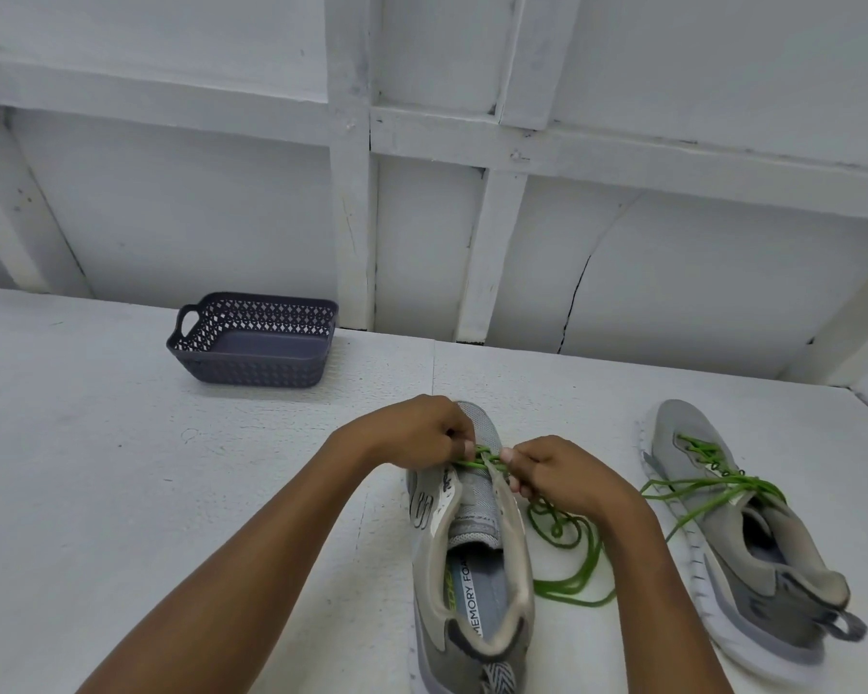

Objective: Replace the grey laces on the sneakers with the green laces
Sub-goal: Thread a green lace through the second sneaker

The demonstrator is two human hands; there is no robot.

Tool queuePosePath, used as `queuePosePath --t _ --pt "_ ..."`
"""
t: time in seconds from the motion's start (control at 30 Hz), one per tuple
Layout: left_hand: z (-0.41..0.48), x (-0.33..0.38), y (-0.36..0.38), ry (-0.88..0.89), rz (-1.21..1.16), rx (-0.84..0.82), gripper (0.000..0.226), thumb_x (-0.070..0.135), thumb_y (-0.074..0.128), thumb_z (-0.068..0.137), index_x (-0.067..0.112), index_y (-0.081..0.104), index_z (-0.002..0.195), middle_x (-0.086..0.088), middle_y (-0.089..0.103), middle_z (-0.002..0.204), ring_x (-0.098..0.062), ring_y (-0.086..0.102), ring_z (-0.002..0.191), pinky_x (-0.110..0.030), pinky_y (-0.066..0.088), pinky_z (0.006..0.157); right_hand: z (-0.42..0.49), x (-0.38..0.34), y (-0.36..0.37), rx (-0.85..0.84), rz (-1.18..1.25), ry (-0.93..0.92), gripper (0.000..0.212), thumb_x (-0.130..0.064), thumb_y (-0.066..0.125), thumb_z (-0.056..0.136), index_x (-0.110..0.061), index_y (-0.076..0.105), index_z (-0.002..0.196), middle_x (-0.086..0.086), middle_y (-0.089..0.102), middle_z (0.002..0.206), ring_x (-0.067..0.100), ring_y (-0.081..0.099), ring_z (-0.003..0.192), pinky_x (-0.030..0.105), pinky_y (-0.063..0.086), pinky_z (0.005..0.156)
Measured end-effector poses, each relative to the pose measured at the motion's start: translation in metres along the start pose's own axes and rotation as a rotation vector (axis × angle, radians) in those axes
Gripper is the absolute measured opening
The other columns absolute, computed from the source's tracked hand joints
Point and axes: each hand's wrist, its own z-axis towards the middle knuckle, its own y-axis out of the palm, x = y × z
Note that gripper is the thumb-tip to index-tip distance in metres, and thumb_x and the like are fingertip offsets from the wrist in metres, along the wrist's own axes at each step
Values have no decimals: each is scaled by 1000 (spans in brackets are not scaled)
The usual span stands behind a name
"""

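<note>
A grey sneaker [472,558] stands in front of me, toe pointing away, tongue open. A green lace [565,548] runs through its eyelets near the toe, and its loose length lies coiled on the table to the shoe's right. My left hand [417,433] pinches the lace at the left eyelets. My right hand [562,475] pinches the lace at the right eyelets. A second grey sneaker [752,538] lies at the right, threaded with a green lace [707,485] whose ends trail loose. No grey laces are in view.
A dark perforated plastic basket [254,343] with handles sits at the back left of the white table [146,493]. A white panelled wall [672,232] rises right behind the table's far edge.
</note>
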Motion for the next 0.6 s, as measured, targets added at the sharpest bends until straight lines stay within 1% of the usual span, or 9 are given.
queuePosePath --t 0.1,0.17,0.23,0.27,0.37,0.43,0.5,0.53,0.6 --pt "-3 -3 -1 -29 -69 40 17 25 58 97 15 70 91 1 68 90 -16 59 84 -32 47 74 -1 7 -8 17 -95 3 42 -47 55 96 -18 67 68 4 65 69 12 53 63 28 41 65" --pt "-3 -4 -2 -42 -111 84 17 23 56 97 18 70 89 5 67 84 -12 60 79 -31 48 73 -2 10 -13 113 -170 -7 32 -42 58 96 -20 63 74 -1 64 75 10 53 67 25 40 63" --pt "-2 -4 -3 -59 -176 146 16 19 56 97 20 66 86 6 66 79 -12 63 74 -32 53 72 -1 10 -15 240 -150 -62 19 -39 62 93 -23 62 83 -7 63 85 7 56 77 22 42 66" --pt "0 -5 -4 -68 -224 171 16 16 55 97 20 65 85 5 67 79 -13 65 73 -32 57 72 1 9 -14 249 -125 -91 17 -41 63 92 -25 63 88 -8 63 91 7 58 83 22 44 70" --pt "3 -3 -4 -71 -247 210 16 14 55 96 22 64 87 9 67 78 -6 65 69 -25 56 67 6 4 -7 111 -165 -122 22 -49 62 91 -27 63 87 -8 61 100 8 57 97 29 47 83" --pt "4 -1 -3 -56 -180 224 10 20 58 97 22 67 92 13 65 80 -2 60 72 -19 46 64 8 0 -3 52 -228 -121 26 -47 59 93 -26 59 79 -5 60 98 12 56 95 34 46 86" --pt "5 1 -2 -40 -131 227 11 25 58 97 21 69 97 16 62 82 2 55 73 -15 38 61 10 -2 -4 27 -226 -116 29 -43 58 96 -23 56 75 -1 60 88 15 56 84 34 46 79" --pt "6 1 0 -33 -123 222 11 25 58 97 21 69 98 16 62 83 2 55 74 -14 37 61 10 -1 -4 20 -199 -104 28 -41 58 96 -22 55 76 -3 60 83 13 54 77 32 45 74" --pt "8 3 0 -22 -119 209 11 25 58 97 22 68 99 13 64 89 0 56 79 -15 38 63 8 0 -10 12 -99 -66 20 -35 60 96 -21 57 82 -6 63 76 9 55 70 30 46 71"
